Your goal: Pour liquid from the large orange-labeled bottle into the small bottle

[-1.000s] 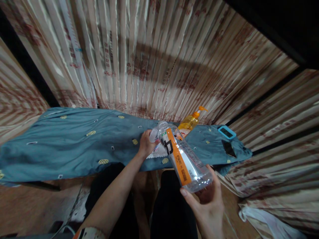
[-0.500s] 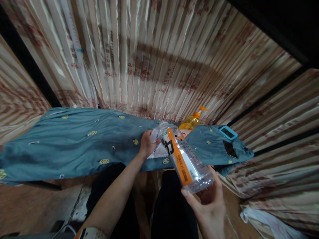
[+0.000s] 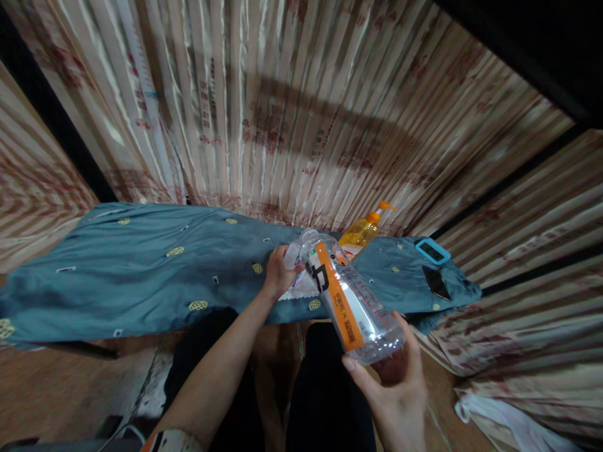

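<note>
Right hand (image 3: 393, 383) cups base of clear bottle (image 3: 348, 298), tilted neck-away over near edge of desk (image 3: 117, 282) draped in blue cloth. Left hand (image 3: 279, 271) clenched at bottle's neck end, fingers apparently round cap (cap itself hidden). White cloth (image 3: 301, 290) lies beneath. Pump bottle (image 3: 362, 229) just behind, phone (image 3: 434, 281) well right. Advice: steady base, twist only at neck, keep mouth raised.
</note>
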The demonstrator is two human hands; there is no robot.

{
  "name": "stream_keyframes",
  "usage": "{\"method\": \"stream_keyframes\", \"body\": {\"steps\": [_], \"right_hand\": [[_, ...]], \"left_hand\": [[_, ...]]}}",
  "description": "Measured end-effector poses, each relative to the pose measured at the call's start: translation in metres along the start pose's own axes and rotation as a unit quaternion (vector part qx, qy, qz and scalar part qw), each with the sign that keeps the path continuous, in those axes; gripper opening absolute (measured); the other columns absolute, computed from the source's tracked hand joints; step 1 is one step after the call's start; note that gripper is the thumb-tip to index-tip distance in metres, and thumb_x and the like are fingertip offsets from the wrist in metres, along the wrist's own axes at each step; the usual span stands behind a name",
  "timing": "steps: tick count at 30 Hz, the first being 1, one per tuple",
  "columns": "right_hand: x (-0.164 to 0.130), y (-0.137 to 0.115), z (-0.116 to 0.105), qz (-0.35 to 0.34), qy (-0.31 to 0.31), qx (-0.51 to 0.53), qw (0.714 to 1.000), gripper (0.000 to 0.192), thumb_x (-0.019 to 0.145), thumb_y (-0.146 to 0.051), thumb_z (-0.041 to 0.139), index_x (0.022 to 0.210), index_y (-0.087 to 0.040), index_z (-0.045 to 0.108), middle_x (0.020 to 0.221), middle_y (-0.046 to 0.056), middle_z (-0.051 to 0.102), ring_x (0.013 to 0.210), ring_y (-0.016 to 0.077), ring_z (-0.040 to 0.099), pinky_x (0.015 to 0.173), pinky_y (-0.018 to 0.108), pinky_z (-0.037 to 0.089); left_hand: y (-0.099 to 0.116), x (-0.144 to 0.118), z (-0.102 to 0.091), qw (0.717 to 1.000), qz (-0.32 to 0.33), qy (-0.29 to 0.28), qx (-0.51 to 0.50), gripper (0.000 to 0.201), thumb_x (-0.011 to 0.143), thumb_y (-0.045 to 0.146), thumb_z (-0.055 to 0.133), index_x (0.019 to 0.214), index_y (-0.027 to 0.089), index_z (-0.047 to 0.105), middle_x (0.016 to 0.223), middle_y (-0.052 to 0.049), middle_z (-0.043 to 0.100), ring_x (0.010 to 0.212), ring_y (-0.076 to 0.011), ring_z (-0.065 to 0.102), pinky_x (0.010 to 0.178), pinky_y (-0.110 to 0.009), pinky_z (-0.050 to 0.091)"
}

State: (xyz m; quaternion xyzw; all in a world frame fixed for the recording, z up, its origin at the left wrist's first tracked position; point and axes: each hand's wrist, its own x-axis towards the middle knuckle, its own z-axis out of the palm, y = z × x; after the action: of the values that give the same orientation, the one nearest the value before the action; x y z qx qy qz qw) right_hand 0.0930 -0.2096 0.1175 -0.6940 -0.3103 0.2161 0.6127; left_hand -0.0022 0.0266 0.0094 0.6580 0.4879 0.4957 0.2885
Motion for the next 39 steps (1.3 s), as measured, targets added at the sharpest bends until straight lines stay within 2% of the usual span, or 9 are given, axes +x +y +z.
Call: {"method": "stream_keyframes", "body": {"steps": [6,12,15,18,21,24,30,35,39], "right_hand": [[0.000,0.001,0.001,-0.018,0.003,-0.004,1.000,0.104,0.054,-0.048,0.086,0.143,-0.024,0.037,0.141,0.014,0.051,0.116,0.0264,0.059,0.100,0.044,0.049],[0.000,0.000,0.000,-0.003,0.004,-0.008,1.000,0.104,0.053,-0.050,0.086,0.142,-0.026,0.038,0.143,0.014,0.050,0.120,0.0299,0.058,0.102,0.050,0.047],[0.003,0.009,-0.003,-0.019,-0.003,-0.006,1.000,0.102,0.054,-0.046,0.087,0.142,-0.028,0.038,0.142,0.013,0.050,0.120,0.0274,0.058,0.100,0.045,0.049],[0.008,0.023,-0.007,-0.048,-0.008,0.002,0.999,0.102,0.051,-0.040,0.089,0.141,-0.029,0.041,0.139,0.012,0.053,0.113,0.0249,0.062,0.089,0.037,0.055],[0.009,0.031,-0.009,-0.053,-0.007,0.002,0.999,0.101,0.053,-0.038,0.089,0.141,-0.030,0.041,0.138,0.011,0.055,0.113,0.0254,0.063,0.089,0.038,0.055],[0.007,0.028,-0.007,-0.039,-0.006,-0.002,0.999,0.101,0.054,-0.040,0.088,0.142,-0.030,0.040,0.138,0.011,0.055,0.113,0.0264,0.062,0.093,0.041,0.054],[0.001,0.010,0.000,-0.016,0.000,0.005,1.000,0.102,0.054,-0.045,0.087,0.142,-0.026,0.038,0.142,0.011,0.051,0.113,0.0223,0.060,0.092,0.033,0.052],[-0.002,0.001,0.003,0.010,0.003,0.004,1.000,0.105,0.053,-0.048,0.086,0.143,-0.026,0.037,0.142,0.011,0.050,0.115,0.0247,0.059,0.096,0.039,0.049],[-0.001,0.007,0.002,0.002,0.004,0.000,1.000,0.105,0.054,-0.048,0.086,0.143,-0.026,0.036,0.142,0.012,0.050,0.118,0.0254,0.058,0.099,0.040,0.048]], "left_hand": [[0.000,0.000,0.000,1.000,-0.004,0.005,0.000,0.034,0.065,0.019,0.075,0.096,0.019,0.059,0.093,-0.003,0.064,0.093,-0.0230,0.061,0.082,-0.037,0.050],[0.000,0.000,0.000,1.000,0.000,0.001,0.006,0.036,0.066,0.019,0.074,0.098,0.019,0.059,0.093,-0.003,0.064,0.092,-0.0232,0.062,0.083,-0.037,0.051],[-0.002,0.000,0.001,1.000,0.000,0.003,0.014,0.035,0.067,0.019,0.073,0.098,0.018,0.058,0.095,-0.005,0.064,0.093,-0.0238,0.062,0.083,-0.038,0.051],[-0.003,0.000,0.002,1.000,0.006,0.008,0.013,0.034,0.067,0.019,0.074,0.098,0.019,0.058,0.096,-0.004,0.065,0.093,-0.0233,0.062,0.083,-0.038,0.051],[-0.005,0.000,0.003,1.000,0.013,0.011,0.012,0.034,0.067,0.020,0.074,0.097,0.020,0.058,0.095,-0.004,0.065,0.092,-0.0230,0.062,0.083,-0.038,0.051],[-0.005,0.000,0.003,1.000,0.015,0.013,0.008,0.034,0.067,0.021,0.075,0.096,0.021,0.058,0.094,-0.004,0.065,0.091,-0.0233,0.063,0.082,-0.039,0.052],[-0.005,0.001,0.003,1.000,0.014,0.009,0.001,0.035,0.067,0.019,0.074,0.098,0.021,0.058,0.095,-0.004,0.065,0.093,-0.0239,0.063,0.083,-0.041,0.052],[-0.004,0.002,0.004,1.000,0.003,0.011,0.005,0.036,0.065,0.017,0.075,0.097,0.019,0.058,0.094,-0.005,0.064,0.093,-0.0246,0.063,0.083,-0.041,0.052],[-0.003,0.002,0.003,1.000,0.001,0.007,0.000,0.036,0.065,0.016,0.073,0.097,0.019,0.058,0.094,-0.004,0.064,0.091,-0.0234,0.062,0.083,-0.040,0.051]]}}
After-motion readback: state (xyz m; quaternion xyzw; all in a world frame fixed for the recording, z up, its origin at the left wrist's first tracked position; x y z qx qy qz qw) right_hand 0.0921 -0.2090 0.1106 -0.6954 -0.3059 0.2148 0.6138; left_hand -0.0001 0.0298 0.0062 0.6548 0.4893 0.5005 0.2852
